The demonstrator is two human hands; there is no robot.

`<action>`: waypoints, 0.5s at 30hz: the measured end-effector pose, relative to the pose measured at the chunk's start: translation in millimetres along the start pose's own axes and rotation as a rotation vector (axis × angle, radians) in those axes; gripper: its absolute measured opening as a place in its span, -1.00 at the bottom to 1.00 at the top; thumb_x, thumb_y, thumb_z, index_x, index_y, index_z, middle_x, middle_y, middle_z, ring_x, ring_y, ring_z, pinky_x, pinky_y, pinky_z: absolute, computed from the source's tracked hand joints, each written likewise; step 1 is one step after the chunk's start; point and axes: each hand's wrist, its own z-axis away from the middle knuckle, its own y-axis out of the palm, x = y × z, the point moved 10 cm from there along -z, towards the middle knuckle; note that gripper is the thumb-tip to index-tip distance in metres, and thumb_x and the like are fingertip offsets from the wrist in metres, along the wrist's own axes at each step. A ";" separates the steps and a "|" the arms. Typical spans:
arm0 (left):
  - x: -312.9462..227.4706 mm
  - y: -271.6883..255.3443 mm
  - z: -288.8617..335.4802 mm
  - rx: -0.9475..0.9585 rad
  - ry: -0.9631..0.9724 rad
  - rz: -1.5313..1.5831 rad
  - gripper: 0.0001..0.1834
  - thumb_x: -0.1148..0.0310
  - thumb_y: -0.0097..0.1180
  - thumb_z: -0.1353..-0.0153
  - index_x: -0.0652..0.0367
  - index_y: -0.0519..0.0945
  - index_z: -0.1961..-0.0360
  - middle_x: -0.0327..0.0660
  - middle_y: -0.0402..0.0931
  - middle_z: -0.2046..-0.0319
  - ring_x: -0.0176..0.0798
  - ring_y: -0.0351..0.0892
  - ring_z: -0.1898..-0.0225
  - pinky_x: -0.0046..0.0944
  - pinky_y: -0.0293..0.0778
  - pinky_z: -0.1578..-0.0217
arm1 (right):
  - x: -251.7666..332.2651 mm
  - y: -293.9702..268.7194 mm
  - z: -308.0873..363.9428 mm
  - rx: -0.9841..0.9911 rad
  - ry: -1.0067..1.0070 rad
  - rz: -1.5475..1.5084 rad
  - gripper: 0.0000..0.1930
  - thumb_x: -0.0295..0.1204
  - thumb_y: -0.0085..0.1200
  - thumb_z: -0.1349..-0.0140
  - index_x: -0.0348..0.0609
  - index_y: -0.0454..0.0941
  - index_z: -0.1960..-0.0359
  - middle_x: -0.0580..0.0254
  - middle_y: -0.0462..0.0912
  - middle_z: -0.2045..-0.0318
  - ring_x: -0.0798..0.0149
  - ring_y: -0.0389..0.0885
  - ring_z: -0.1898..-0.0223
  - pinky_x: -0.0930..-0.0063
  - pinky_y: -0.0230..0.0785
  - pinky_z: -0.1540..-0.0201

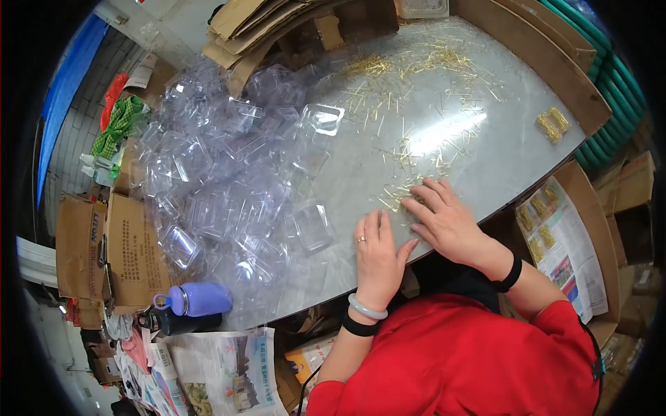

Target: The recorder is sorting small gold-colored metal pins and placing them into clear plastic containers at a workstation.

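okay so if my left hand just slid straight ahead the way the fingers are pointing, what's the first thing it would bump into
Probably the clear plastic clamshell box lying just ahead and slightly left of your left hand, at the edge of the pile of clear boxes. If it passes to the right of that, the table holds only scattered thin gold pins.

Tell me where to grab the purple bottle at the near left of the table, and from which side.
Grip the purple bottle around its wide body, coming from above. It lies on its side at the table's near left edge, cap end pointing left. A dark bottle lies close along its near side, so a side approach looks cramped. Both hands, left and right, rest flat among the gold pins.
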 end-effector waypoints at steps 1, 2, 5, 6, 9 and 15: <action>0.0 0.7 0.1 -0.010 0.005 -0.001 -0.15 0.24 0.40 -0.15 0.48 0.28 -0.34 0.21 0.27 -0.30 0.31 0.23 -0.33 0.14 0.24 -0.32 | 2.8 3.9 0.1 -0.014 0.011 -0.062 -0.55 -0.33 0.16 -0.30 -0.16 0.45 -0.19 -0.07 0.42 -0.21 -0.19 0.29 -0.35 -0.03 0.14 -0.45; 0.1 1.4 0.0 -0.020 0.010 -0.002 -0.14 0.24 0.40 -0.15 0.49 0.27 -0.35 0.21 0.27 -0.30 0.30 0.23 -0.33 0.13 0.24 -0.32 | 6.3 7.8 -0.2 -0.028 0.021 -0.124 -0.57 -0.36 0.14 -0.30 -0.17 0.45 -0.19 -0.08 0.42 -0.21 -0.20 0.31 -0.34 -0.03 0.15 -0.44; -1.5 0.0 -0.5 0.016 0.020 0.000 -0.06 0.18 0.42 -0.13 0.50 0.22 -0.37 0.22 0.24 -0.31 0.29 0.20 -0.35 0.14 0.21 -0.35 | 3.3 1.3 -0.2 -0.108 0.076 -0.343 -0.61 -0.50 0.10 -0.24 -0.22 0.49 -0.13 -0.09 0.48 -0.15 -0.20 0.41 -0.25 -0.01 0.28 -0.34; -2.6 -0.7 -0.5 0.035 0.019 0.004 -0.04 0.15 0.41 -0.12 0.51 0.21 -0.37 0.22 0.23 -0.32 0.29 0.19 -0.36 0.15 0.19 -0.36 | -6.5 -4.1 3.3 -0.149 0.124 -0.395 -0.61 -0.51 0.10 -0.23 -0.23 0.50 -0.12 -0.08 0.49 -0.14 -0.18 0.42 -0.23 -0.01 0.29 -0.32; -2.8 5.2 -2.7 0.055 0.039 -0.049 0.03 0.01 0.38 -0.12 0.52 0.18 -0.39 0.23 0.18 -0.37 0.30 0.13 -0.41 0.20 0.10 -0.41 | -14.7 -16.8 4.3 -0.176 0.113 -0.213 -0.59 -0.54 0.10 -0.16 -0.24 0.52 -0.09 0.02 0.54 -0.08 -0.10 0.47 -0.14 0.05 0.36 -0.20; -8.2 21.3 -4.2 0.114 0.038 -0.219 0.10 -0.26 0.18 -0.20 0.44 0.13 -0.46 0.22 0.10 -0.45 0.28 0.02 -0.49 0.27 -0.11 -0.46 | -9.3 -11.5 -5.2 -0.011 0.033 -0.257 -0.55 -0.53 0.07 -0.15 -0.24 0.52 -0.13 0.01 0.58 -0.01 -0.08 0.53 -0.03 0.13 0.44 -0.05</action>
